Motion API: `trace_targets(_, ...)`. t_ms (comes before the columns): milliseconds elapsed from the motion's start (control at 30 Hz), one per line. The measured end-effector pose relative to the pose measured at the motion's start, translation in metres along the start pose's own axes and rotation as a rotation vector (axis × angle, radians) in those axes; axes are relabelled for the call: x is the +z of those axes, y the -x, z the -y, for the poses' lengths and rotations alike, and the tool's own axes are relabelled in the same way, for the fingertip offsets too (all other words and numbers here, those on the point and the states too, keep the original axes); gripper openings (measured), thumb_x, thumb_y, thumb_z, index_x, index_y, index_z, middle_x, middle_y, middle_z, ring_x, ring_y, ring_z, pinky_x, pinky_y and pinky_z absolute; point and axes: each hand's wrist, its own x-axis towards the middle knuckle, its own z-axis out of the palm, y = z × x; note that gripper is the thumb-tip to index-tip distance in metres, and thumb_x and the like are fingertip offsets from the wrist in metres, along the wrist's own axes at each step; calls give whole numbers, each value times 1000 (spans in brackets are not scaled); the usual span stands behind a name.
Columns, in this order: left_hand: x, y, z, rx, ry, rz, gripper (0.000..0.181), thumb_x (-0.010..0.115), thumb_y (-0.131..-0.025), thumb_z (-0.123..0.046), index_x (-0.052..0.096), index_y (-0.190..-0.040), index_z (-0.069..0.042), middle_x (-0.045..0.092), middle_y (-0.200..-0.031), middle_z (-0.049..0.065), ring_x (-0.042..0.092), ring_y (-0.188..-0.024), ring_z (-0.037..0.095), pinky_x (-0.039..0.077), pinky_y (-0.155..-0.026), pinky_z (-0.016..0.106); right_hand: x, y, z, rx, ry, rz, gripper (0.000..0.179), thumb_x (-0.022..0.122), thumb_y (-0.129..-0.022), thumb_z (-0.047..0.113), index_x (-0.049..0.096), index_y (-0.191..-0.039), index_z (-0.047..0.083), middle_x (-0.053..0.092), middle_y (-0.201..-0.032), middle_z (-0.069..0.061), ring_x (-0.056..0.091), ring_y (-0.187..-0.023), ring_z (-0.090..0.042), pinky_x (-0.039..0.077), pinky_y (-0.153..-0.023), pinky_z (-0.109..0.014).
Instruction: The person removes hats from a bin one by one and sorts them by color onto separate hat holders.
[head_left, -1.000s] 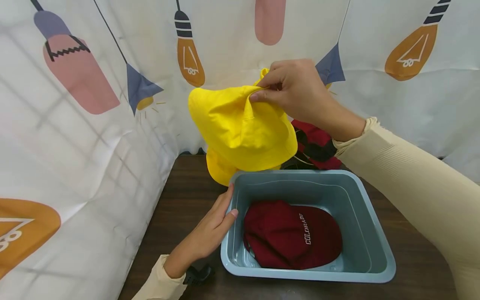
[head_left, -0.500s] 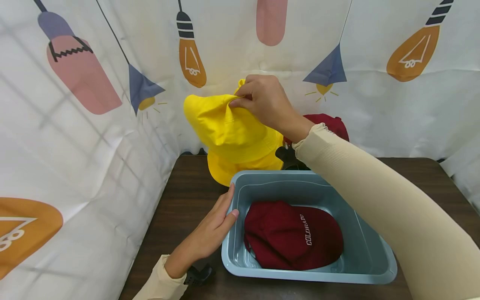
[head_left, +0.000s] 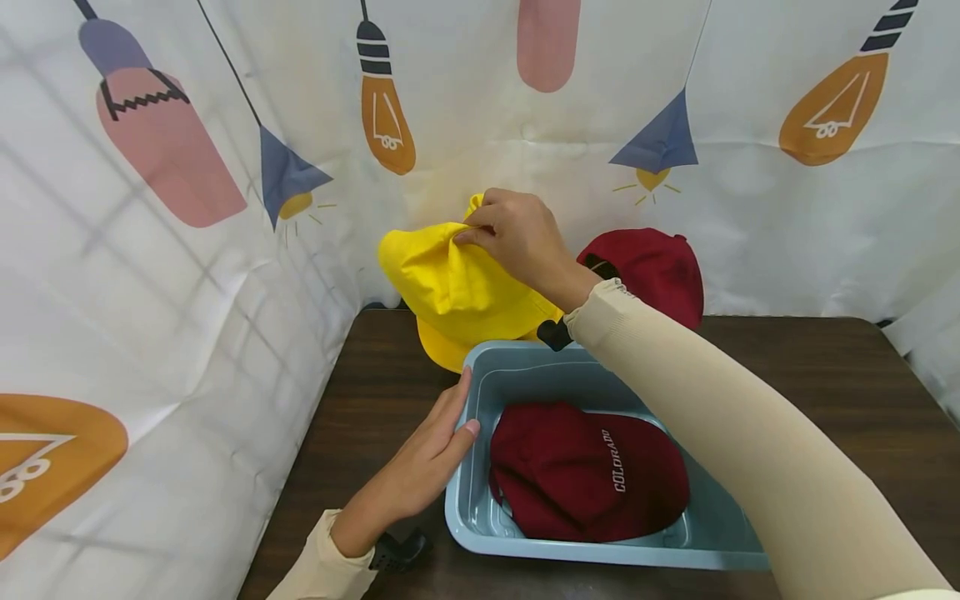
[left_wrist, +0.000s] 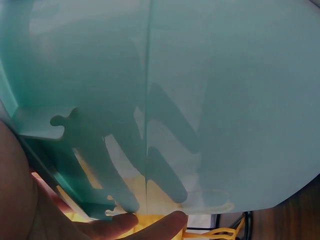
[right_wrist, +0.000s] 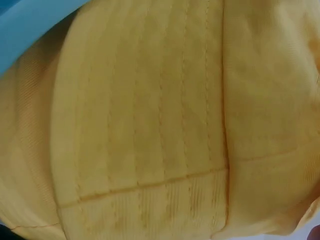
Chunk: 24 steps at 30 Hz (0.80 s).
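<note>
My right hand [head_left: 517,242] pinches the crown of a yellow bucket hat [head_left: 468,292] behind the blue bin [head_left: 600,554]. In the right wrist view the hat's stitched brim [right_wrist: 140,100] fills most of the picture. More yellow cloth [head_left: 442,346] shows below the brim, apparently another hat; I cannot tell for sure. With fingers straight, my left hand [head_left: 420,458] rests against the bin's left side. Two of its fingertips [left_wrist: 167,225] touch the glossy bin wall [left_wrist: 240,100] in the left wrist view. Inside the bin lies a dark red cap [head_left: 585,475] lettered "COLORADO".
A second red cap [head_left: 645,267] stands behind the bin to the right, partly hidden by my right forearm. The dark wooden table [head_left: 810,383] runs back to a white curtain [head_left: 765,225] printed with lamps. The curtain also hangs along the left.
My right hand has carried the yellow bucket hat left and downward, toward the yellow cloth behind the bin. The red cap at the back has come into fuller view. My left hand stays on the bin.
</note>
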Motion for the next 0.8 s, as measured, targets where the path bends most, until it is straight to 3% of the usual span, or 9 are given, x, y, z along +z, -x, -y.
trace_targets(300,0,0,-1,-3,13,6,70,44,-110,-32,3,-166,-25,18,-169,3,32,-150,26,30,-121,57,-10,13,-14,18,15,76,29,78,-90,36,82,-105,12,68,-90,-5,58,-80,-22,52,-75,-32)
trace_targets(400,-1,0,-1,-3,-6,6,70,44,-110,-33,3,-166,-25,19,-169,3,32,-150,25,31,-121,56,-14,18,-19,47,0,122,41,78,-89,39,77,-123,15,68,-93,-4,57,-82,-21,50,-75,-32)
trace_targets(533,-8,0,-7,-17,-122,-2,74,45,-108,-46,3,-166,-27,20,-168,-1,38,-146,21,37,-119,52,-16,25,-21,63,-21,167,67,78,-89,45,57,-148,22,60,-93,-5,52,-83,-20,46,-71,-31)
trace_targets(633,-19,-2,-16,-15,-228,-50,75,44,-106,-52,8,-166,-25,25,-167,0,43,-143,22,41,-116,52,-15,32,-22,42,-33,182,77,78,-88,46,48,-154,23,56,-94,-7,49,-82,-21,43,-68,-32)
trace_targets(800,-50,-12,-34,59,-310,-237,64,42,-110,-42,24,-163,-13,43,-158,8,49,-140,26,41,-115,54,-8,41,-23,58,-41,192,82,78,-89,45,39,-159,27,53,-101,-9,49,-85,-22,44,-69,-31)
